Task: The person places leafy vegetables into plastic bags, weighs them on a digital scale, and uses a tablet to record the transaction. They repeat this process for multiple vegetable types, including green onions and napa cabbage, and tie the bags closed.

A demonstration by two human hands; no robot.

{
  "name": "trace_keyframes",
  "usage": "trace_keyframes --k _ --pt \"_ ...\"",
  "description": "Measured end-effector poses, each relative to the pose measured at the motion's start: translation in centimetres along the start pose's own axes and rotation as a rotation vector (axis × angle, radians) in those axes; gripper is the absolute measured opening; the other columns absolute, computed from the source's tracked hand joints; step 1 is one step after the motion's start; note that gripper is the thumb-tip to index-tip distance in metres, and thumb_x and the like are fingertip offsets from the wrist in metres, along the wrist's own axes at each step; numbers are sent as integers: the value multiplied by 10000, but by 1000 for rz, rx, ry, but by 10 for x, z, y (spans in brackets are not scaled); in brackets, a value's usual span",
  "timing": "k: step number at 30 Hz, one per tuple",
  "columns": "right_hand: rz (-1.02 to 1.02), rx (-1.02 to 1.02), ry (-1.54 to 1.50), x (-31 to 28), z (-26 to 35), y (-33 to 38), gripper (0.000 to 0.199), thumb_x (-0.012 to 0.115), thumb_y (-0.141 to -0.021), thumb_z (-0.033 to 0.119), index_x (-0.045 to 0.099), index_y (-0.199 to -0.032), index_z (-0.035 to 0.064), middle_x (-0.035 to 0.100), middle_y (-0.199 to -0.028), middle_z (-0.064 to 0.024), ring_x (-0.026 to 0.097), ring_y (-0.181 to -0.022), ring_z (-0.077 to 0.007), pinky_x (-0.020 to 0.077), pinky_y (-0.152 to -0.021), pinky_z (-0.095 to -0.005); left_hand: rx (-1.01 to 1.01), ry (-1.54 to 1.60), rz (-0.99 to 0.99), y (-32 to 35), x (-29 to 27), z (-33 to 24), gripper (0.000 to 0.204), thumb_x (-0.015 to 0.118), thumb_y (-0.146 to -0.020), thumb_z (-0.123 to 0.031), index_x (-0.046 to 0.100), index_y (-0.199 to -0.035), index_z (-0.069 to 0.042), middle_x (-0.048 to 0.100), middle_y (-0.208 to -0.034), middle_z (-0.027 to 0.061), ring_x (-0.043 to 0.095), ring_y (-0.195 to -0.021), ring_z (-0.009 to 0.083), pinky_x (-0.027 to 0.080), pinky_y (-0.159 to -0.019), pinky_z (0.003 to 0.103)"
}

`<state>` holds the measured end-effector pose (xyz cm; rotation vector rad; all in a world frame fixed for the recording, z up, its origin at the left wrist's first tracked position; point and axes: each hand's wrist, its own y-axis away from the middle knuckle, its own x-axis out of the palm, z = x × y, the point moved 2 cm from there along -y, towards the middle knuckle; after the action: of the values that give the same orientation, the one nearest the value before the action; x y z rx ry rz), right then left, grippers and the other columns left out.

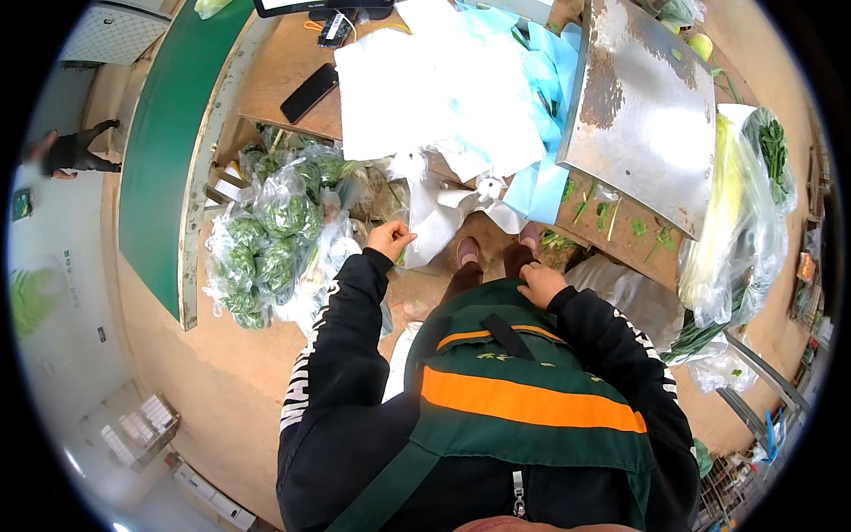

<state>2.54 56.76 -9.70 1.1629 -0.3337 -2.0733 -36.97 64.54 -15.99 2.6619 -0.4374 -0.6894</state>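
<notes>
My left hand (391,239) is closed, its fingertips pinched together beside hanging white plastic (432,222). Whatever sits between those fingers is too small to make out. Curled against the green apron (461,341), near my thigh, is my right hand (542,285); its palm side is hidden. In front of me, white sheets (408,97) drape over the wooden table's edge, with light-blue plastic (532,191) next to them. Left of my left hand, bagged leafy greens (279,222) are piled in clear plastic.
A black phone (309,93) lies on the wooden table (266,84). At right stands a worn metal plate (643,115), with scattered leaves (603,213) below it and bagged long vegetables (722,222) beyond. A green-topped conveyor (168,160) runs along the left; a person (75,151) is farther off.
</notes>
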Motion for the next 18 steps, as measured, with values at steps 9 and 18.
trace_keyframes --k 9,18 --pt "-26 -213 -255 -13 59 -12 278 709 -885 257 608 -989 20 620 -955 -179 632 -897 -376 505 -799 -456 119 -39 196 128 45 21 176 676 -884 -154 579 -798 -35 552 -667 38 537 -630 130 447 -601 331" --pt "-41 -481 -33 -52 259 -39 651 664 -891 536 596 -979 -106 581 -905 -252 546 -905 -386 462 -819 -443 197 412 272 275 -23 -172 269 612 -923 -119 459 -723 -22 457 -666 73 452 -612 154 366 -572 329"
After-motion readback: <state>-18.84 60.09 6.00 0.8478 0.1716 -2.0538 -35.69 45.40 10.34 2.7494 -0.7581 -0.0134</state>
